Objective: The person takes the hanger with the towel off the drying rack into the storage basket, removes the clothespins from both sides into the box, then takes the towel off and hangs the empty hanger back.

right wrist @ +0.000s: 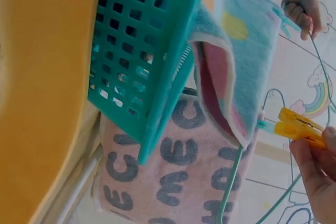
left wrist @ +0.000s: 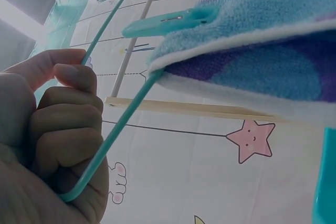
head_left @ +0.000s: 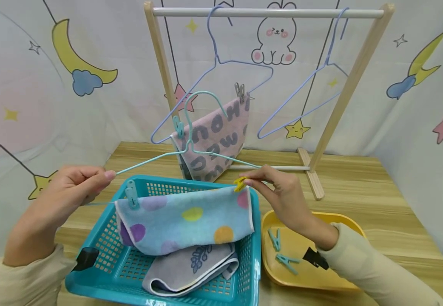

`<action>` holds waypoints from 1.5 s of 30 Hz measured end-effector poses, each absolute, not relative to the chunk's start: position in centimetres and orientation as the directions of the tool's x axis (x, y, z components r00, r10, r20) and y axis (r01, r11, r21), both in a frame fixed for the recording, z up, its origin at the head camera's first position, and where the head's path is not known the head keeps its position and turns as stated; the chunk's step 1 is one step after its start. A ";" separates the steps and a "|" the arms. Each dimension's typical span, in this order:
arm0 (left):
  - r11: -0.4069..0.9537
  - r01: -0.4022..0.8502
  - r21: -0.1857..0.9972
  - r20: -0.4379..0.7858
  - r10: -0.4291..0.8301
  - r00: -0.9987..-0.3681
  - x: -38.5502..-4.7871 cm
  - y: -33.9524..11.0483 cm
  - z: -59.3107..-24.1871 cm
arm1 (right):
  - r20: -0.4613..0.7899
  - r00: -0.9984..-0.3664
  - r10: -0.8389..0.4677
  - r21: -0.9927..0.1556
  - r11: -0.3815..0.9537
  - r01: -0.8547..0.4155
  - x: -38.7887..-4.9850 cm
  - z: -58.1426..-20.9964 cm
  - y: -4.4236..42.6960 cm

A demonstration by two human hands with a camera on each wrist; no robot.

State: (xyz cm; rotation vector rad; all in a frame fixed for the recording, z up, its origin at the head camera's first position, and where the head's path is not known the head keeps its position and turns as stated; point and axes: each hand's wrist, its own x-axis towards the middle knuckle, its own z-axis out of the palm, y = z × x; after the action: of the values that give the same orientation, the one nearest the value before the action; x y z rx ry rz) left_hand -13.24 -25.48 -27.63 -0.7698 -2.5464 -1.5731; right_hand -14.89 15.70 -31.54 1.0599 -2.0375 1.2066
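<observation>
A teal hanger (head_left: 149, 161) is held by its left end in my left hand (head_left: 72, 187), whose fingers curl round the wire in the left wrist view. Over its lower bar hangs a folded blue towel with coloured dots (head_left: 191, 216). A teal clip (head_left: 131, 194) grips the towel's left part. My right hand (head_left: 282, 191) pinches a yellow clip (head_left: 239, 183) at the towel's upper right corner; in the right wrist view the yellow clip (right wrist: 300, 128) is beside the towel's edge (right wrist: 247, 93), and whether it bites the cloth I cannot tell.
Below the towel stands a teal basket (head_left: 95, 289) with a grey towel (head_left: 191, 270) inside. On the right, a yellow tray (head_left: 313, 276) holds teal clips (head_left: 287, 262). Behind, a rack (head_left: 336, 106) carries two blue hangers (head_left: 302, 100), one with a clipped pink towel (head_left: 217, 140).
</observation>
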 end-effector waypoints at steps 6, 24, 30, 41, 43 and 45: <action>0.392 0.418 0.820 0.283 0.357 -0.890 -13.2 -25.3 -27.6 | 0.705 -0.609 -0.363 -0.556 0.250 -0.793 -14.8 -31.5 17.1; 0.405 0.428 0.808 0.289 0.361 -0.887 -13.2 -25.1 -27.6 | 0.686 -0.658 -0.311 -0.622 0.217 -0.752 -14.7 -33.1 21.0; 0.402 0.436 0.805 0.295 0.366 -0.883 -13.3 -25.0 -27.4 | 0.736 -0.599 -0.316 -0.534 0.273 -0.800 -15.1 -32.9 20.3; 0.380 0.444 0.811 0.298 0.384 -0.874 -13.3 -25.0 -27.6 | 0.726 -0.545 -0.419 -0.429 0.343 -0.836 -15.3 -32.5 17.4; 0.385 0.446 0.808 0.299 0.384 -0.873 -13.3 -25.0 -27.7 | 0.721 -0.533 -0.443 -0.419 0.335 -0.844 -15.4 -32.3 16.7; 0.391 0.444 0.806 0.296 0.384 -0.875 -13.3 -25.0 -27.7 | 0.712 -0.526 -0.465 -0.419 0.319 -0.850 -15.4 -32.1 15.9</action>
State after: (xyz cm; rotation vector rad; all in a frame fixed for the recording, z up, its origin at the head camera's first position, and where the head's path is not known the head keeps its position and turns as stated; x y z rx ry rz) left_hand -13.31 -24.96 -27.69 -0.7655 -2.5680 -1.5192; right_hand -15.42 15.92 -32.12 1.1600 -2.1238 1.0969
